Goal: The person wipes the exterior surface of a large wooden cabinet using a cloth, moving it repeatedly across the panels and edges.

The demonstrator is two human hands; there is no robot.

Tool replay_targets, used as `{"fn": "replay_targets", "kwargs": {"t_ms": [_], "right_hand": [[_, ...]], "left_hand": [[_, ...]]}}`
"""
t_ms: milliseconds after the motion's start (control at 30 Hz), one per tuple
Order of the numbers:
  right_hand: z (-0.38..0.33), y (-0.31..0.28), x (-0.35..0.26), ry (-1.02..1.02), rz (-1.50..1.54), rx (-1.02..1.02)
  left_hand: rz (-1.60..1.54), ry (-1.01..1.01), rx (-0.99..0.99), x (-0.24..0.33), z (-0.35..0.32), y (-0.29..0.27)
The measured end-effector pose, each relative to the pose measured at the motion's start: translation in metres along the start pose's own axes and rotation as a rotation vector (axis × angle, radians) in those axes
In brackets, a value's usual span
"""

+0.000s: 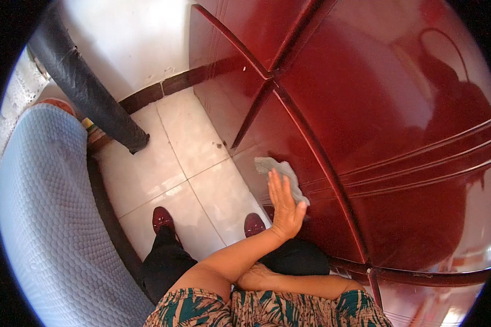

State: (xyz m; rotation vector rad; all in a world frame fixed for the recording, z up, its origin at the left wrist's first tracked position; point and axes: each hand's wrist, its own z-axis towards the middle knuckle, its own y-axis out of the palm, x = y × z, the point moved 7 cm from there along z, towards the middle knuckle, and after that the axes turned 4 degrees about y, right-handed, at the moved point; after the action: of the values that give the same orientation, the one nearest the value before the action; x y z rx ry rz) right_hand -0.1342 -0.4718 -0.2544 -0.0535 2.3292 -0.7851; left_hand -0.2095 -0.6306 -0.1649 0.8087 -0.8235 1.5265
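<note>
My left hand [285, 210] presses a thin grey-white cloth [282, 168] against the glossy dark red cabinet front [403, 125]. Its fingers lie stretched out along the cloth, which sticks out past the fingertips and beside the palm. The spot is low on a panel, left of a raised curved edge strip. Across my body, my right hand [255, 277] is tucked beneath the left forearm; its fingers are hidden.
On the left stands something covered in light blue quilted fabric [49, 207]. A black-wrapped post [90, 82] slants down near the white wall [131, 38]. My dark red shoes [162, 218] rest on pale floor tiles [147, 174]. Dark skirting [142, 101] edges the wall.
</note>
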Motion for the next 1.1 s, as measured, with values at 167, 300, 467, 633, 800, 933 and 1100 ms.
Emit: {"fn": "replay_targets", "kwargs": {"t_ms": [167,300,467,633,800,933,1100], "right_hand": [[-0.006,-0.019,-0.013,0.061,0.02,-0.016],[-0.005,0.003,0.005,-0.017,-0.131,-0.011],[-0.012,-0.031,-0.029,0.085,-0.225,-0.39],[-0.012,-0.028,-0.012,0.037,0.125,0.046],[-0.013,-0.027,-0.022,0.047,0.019,-0.214],[-0.014,-0.031,-0.022,0.007,0.171,-0.079],[-0.012,-0.02,-0.016,-0.001,0.098,-0.087]], "left_hand": [[-0.143,-0.498,0.115,-0.064,-0.012,-0.004],[-0.24,-0.744,0.198,-0.102,-0.016,0.001],[-0.405,-0.957,0.239,-0.156,-0.036,0.001],[-0.205,-0.708,0.136,-0.064,-0.022,0.006],[-0.046,-0.233,-0.042,0.004,-0.01,-0.001],[0.014,0.051,-0.08,0.028,-0.006,0.001],[0.063,0.277,-0.105,0.047,-0.011,0.008]]}}
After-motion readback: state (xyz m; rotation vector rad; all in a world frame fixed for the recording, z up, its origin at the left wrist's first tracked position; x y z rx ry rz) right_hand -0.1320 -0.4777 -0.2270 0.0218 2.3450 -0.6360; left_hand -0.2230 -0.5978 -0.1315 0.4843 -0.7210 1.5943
